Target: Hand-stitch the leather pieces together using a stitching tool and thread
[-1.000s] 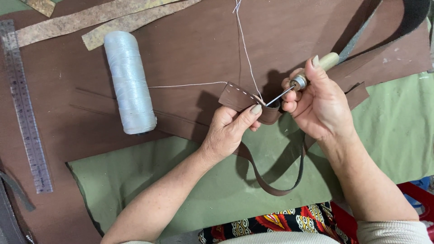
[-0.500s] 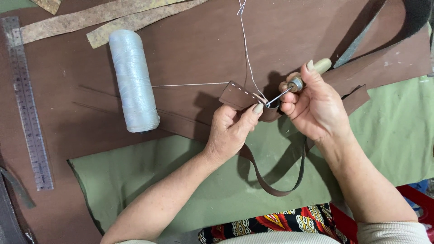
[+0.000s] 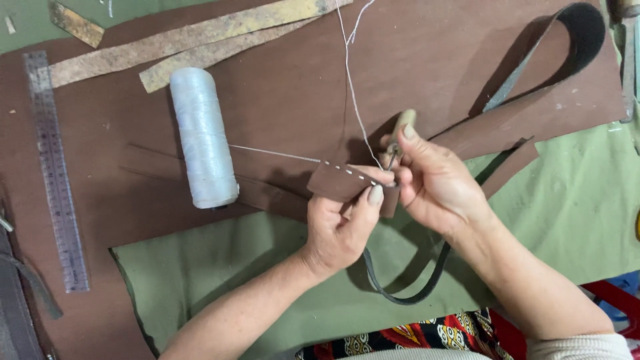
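My left hand (image 3: pixel 343 223) pinches the end of a brown leather strap (image 3: pixel 340 181) that carries a row of white stitches. The strap's dark loop (image 3: pixel 407 293) hangs down below my wrists. My right hand (image 3: pixel 433 183) grips a sewing awl with a pale wooden handle (image 3: pixel 404 123), its metal tip at the strap's stitched edge. A white thread (image 3: pixel 350 73) runs up from the strap toward the top of the view. Another thread leads left to a white spool (image 3: pixel 200 137) lying on its side.
A large brown leather sheet (image 3: pixel 280 80) covers the table over green cloth (image 3: pixel 587 207). A steel ruler (image 3: pixel 57 170) lies at the left. Rough leather scrap strips (image 3: pixel 180 43) lie at the top. A curled dark strap (image 3: pixel 567 40) sits at the upper right.
My right hand has turned the awl more upright, with the handle now pointing up instead of to the upper right. The left hand keeps its hold on the strap end.
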